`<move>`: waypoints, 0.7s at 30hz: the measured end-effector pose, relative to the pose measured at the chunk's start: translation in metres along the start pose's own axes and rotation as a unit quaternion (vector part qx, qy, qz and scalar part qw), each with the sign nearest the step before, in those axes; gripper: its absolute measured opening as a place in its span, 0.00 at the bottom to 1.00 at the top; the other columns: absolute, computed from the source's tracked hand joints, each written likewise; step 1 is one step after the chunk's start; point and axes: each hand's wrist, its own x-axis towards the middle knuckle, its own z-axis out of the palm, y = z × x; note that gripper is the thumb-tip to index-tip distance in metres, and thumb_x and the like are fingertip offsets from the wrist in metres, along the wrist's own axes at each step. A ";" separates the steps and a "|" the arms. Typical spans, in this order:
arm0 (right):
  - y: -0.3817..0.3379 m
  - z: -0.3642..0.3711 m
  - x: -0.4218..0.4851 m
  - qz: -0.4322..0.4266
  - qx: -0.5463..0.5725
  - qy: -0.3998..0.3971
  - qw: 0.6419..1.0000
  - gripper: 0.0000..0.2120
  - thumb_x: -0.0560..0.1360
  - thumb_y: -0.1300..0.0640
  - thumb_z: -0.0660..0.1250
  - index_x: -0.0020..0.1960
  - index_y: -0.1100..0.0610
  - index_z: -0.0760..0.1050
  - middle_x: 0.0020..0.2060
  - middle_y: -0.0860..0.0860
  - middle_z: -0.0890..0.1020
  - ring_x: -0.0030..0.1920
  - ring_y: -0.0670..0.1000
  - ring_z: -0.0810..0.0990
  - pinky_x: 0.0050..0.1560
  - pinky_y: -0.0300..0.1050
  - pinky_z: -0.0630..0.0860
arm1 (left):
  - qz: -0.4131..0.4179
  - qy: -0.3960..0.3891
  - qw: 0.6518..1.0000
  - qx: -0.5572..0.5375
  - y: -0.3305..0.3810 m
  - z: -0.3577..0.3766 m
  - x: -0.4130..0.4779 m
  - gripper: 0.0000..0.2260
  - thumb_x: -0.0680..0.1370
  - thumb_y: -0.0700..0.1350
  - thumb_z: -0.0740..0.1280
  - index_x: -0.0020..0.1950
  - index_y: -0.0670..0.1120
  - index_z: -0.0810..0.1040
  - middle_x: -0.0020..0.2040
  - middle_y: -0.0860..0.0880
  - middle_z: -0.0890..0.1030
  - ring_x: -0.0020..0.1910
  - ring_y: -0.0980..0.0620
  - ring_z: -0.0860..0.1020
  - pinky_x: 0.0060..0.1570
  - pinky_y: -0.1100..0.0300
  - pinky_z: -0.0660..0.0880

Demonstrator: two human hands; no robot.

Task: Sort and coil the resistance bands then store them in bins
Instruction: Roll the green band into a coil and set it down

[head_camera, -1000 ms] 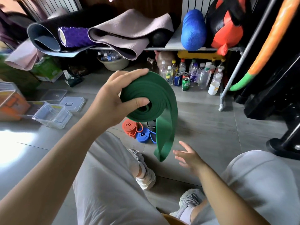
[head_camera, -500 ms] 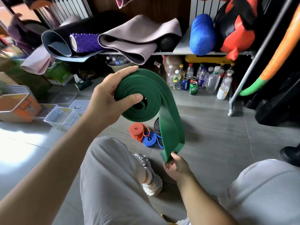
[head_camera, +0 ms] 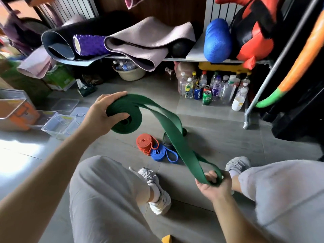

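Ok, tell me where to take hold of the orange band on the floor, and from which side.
Take the orange band by its wound coil, probably from above on its left side, spanning the rim. It lies flat on the floor, and its loose loops trail right toward the blue band, so a hold there would likely let it unwind.

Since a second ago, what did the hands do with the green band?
The right hand took hold of the loose end of the green band and pulled it down and rightward, unrolling part of the coil. The left hand kept gripping the coil; the orange band and blue band stayed put.
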 end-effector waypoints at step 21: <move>-0.005 0.126 -0.068 -0.282 -0.634 -0.303 0.653 0.24 0.65 0.50 0.74 0.59 0.46 0.72 0.55 0.42 0.79 0.58 0.39 0.77 0.59 0.33 0.73 | 0.092 -0.200 0.975 -0.002 0.034 0.088 -0.024 0.29 0.71 0.39 0.73 0.66 0.60 0.70 0.56 0.54 0.68 0.53 0.57 0.70 0.53 0.66 0.69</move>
